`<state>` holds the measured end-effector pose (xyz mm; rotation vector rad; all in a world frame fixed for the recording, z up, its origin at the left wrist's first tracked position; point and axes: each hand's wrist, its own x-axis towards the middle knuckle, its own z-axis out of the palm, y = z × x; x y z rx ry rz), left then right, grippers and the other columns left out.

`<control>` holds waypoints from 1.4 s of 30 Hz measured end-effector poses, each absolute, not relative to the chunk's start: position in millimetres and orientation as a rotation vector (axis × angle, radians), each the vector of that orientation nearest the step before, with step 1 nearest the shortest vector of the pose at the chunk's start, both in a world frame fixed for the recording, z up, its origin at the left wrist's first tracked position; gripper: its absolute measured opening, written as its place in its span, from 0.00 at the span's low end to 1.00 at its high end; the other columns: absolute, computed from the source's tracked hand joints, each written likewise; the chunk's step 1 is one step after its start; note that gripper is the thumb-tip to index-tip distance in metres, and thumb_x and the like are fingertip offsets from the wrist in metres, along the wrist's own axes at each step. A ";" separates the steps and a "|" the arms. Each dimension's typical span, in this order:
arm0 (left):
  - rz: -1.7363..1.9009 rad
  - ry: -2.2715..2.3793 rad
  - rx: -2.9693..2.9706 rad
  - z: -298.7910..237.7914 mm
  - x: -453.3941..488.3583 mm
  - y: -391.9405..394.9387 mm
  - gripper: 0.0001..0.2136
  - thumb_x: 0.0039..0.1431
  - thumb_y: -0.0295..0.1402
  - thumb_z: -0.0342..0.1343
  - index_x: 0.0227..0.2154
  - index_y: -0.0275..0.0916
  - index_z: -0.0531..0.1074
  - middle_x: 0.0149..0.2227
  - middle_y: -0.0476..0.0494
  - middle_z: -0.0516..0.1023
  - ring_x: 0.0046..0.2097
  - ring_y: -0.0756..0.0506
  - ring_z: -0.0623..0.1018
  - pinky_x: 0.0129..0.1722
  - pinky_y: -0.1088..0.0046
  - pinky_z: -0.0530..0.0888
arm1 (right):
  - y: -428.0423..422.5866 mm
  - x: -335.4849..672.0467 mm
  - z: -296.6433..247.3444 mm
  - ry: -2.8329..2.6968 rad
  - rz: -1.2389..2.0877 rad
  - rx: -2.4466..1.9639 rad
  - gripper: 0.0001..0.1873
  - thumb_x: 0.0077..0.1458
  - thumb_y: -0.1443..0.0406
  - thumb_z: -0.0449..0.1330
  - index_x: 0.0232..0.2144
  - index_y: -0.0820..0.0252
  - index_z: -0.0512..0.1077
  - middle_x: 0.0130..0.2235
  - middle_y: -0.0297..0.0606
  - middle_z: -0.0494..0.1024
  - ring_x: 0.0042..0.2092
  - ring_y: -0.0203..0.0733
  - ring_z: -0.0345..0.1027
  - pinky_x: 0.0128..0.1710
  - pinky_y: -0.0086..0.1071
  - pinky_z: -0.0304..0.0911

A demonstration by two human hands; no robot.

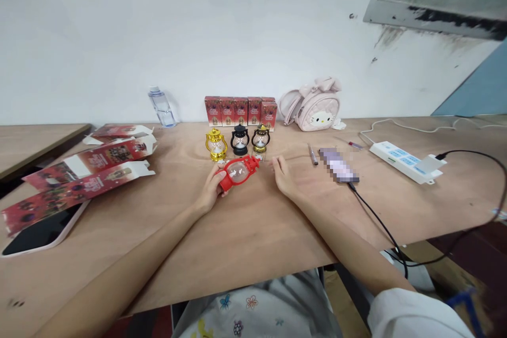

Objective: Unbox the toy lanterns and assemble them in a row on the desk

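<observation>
My left hand is closed around the base of a small red lantern, which lies tilted on its side with its top pointing right. Its clear globe faces me. Just right of the lantern's top, my right hand rests near the table with its fingers stretched out, apart from the lantern and holding nothing I can see. Behind the hands stand three similar lanterns in a row: a gold one, a black one and a bronze-coloured one.
Several red boxes stand against the wall beside a pink bag. At left are a bottle and flattened cartons over a phone. A pen, another phone and a power strip lie right.
</observation>
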<state>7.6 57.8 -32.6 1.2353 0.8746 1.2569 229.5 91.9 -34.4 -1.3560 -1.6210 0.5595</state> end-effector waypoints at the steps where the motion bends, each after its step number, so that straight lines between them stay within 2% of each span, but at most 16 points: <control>1: 1.264 0.874 1.216 -31.3 8.3 57.8 0.17 0.51 0.48 0.53 0.33 0.41 0.58 0.23 0.55 0.66 0.17 0.55 0.63 0.14 0.82 0.58 | 97.4 233.9 -34.8 -1.633 0.496 -1.466 0.16 0.63 0.58 0.42 0.33 0.59 0.65 0.36 0.40 0.75 0.39 0.40 0.68 0.41 0.32 0.60; 3: 1.275 0.882 1.192 -29.1 9.3 57.7 0.17 0.50 0.48 0.54 0.33 0.41 0.58 0.23 0.56 0.66 0.18 0.55 0.64 0.14 0.82 0.58 | 107.9 243.0 -35.7 -1.643 0.396 -1.655 0.14 0.61 0.62 0.45 0.39 0.63 0.66 0.43 0.47 0.75 0.45 0.43 0.68 0.46 0.34 0.59; 6: 1.276 0.887 1.171 -27.4 10.2 57.3 0.18 0.50 0.48 0.54 0.33 0.41 0.57 0.22 0.56 0.65 0.17 0.55 0.64 0.14 0.81 0.57 | 119.7 254.3 -38.0 -1.608 0.331 -1.781 0.17 0.59 0.65 0.47 0.47 0.70 0.65 0.49 0.57 0.72 0.53 0.52 0.62 0.53 0.43 0.55; 9: 1.275 0.886 1.163 -27.3 10.8 57.0 0.18 0.50 0.48 0.54 0.33 0.41 0.58 0.23 0.55 0.66 0.17 0.55 0.64 0.13 0.81 0.57 | 125.8 259.3 -40.3 -1.617 0.259 -1.893 0.22 0.57 0.65 0.49 0.51 0.71 0.64 0.53 0.60 0.69 0.58 0.60 0.56 0.55 0.52 0.49; 11: 1.271 0.891 1.166 -27.8 10.9 57.3 0.18 0.49 0.48 0.54 0.33 0.41 0.58 0.23 0.55 0.66 0.17 0.55 0.64 0.13 0.81 0.57 | 127.1 259.1 -41.6 -1.689 0.198 -1.968 0.23 0.57 0.64 0.49 0.52 0.70 0.65 0.54 0.58 0.69 0.58 0.62 0.55 0.55 0.54 0.49; 15: 1.264 0.902 1.172 -29.1 10.7 58.4 0.18 0.49 0.48 0.55 0.34 0.41 0.58 0.23 0.55 0.66 0.18 0.55 0.63 0.14 0.81 0.57 | 124.9 255.7 -43.3 -1.844 0.082 -1.982 0.22 0.59 0.63 0.47 0.53 0.64 0.65 0.58 0.53 0.66 0.58 0.60 0.54 0.53 0.53 0.51; 18: 1.254 0.922 1.175 -29.0 10.5 57.8 0.18 0.48 0.47 0.56 0.33 0.41 0.58 0.23 0.56 0.65 0.18 0.55 0.62 0.15 0.81 0.57 | 119.8 253.7 -43.2 -1.889 0.033 -1.976 0.23 0.59 0.63 0.47 0.55 0.62 0.64 0.58 0.55 0.65 0.58 0.60 0.55 0.52 0.53 0.52; 22: 1.387 1.006 1.259 -25.6 10.9 53.0 0.18 0.46 0.47 0.56 0.32 0.41 0.59 0.25 0.54 0.64 0.21 0.54 0.61 0.17 0.80 0.58 | 109.7 250.4 -42.2 -1.842 0.055 -1.977 0.25 0.57 0.64 0.49 0.55 0.70 0.61 0.54 0.60 0.68 0.55 0.63 0.58 0.52 0.53 0.53; 26: 1.732 1.187 1.509 -21.6 11.0 45.6 0.20 0.42 0.46 0.59 0.33 0.41 0.61 0.30 0.50 0.65 0.29 0.50 0.66 0.27 0.75 0.65 | 99.0 242.4 -43.1 -1.734 0.033 -1.827 0.28 0.56 0.65 0.48 0.57 0.77 0.55 0.54 0.64 0.66 0.54 0.61 0.59 0.52 0.52 0.54; 32: 1.775 1.378 1.889 -17.7 13.0 39.9 0.18 0.43 0.40 0.60 0.37 0.41 0.64 0.35 0.46 0.68 0.36 0.46 0.68 0.37 0.70 0.67 | 85.0 228.8 -40.7 -1.721 -0.110 -1.418 0.27 0.57 0.65 0.48 0.58 0.69 0.53 0.56 0.56 0.63 0.58 0.55 0.55 0.56 0.52 0.53; 36: 1.796 1.494 2.232 -22.6 11.6 38.3 0.20 0.44 0.36 0.62 0.42 0.40 0.67 0.38 0.43 0.69 0.42 0.42 0.68 0.43 0.64 0.67 | 75.2 224.3 -35.9 -1.829 -0.157 -1.093 0.26 0.59 0.65 0.47 0.59 0.64 0.51 0.56 0.53 0.64 0.59 0.49 0.56 0.57 0.47 0.55; 39: 1.760 1.597 2.412 -31.6 7.4 37.1 0.21 0.44 0.37 0.63 0.44 0.40 0.70 0.38 0.40 0.67 0.41 0.41 0.69 0.43 0.62 0.66 | 67.9 221.5 -34.4 -1.921 -0.186 -0.901 0.24 0.59 0.65 0.49 0.58 0.60 0.54 0.54 0.50 0.66 0.58 0.46 0.59 0.56 0.44 0.57; 42: 1.636 1.601 2.612 -36.3 4.2 37.5 0.18 0.46 0.38 0.63 0.42 0.41 0.73 0.40 0.38 0.69 0.44 0.38 0.71 0.47 0.58 0.63 | 60.4 217.1 -34.0 -2.028 -0.162 -0.816 0.19 0.59 0.64 0.51 0.53 0.56 0.62 0.52 0.47 0.68 0.55 0.46 0.62 0.54 0.44 0.58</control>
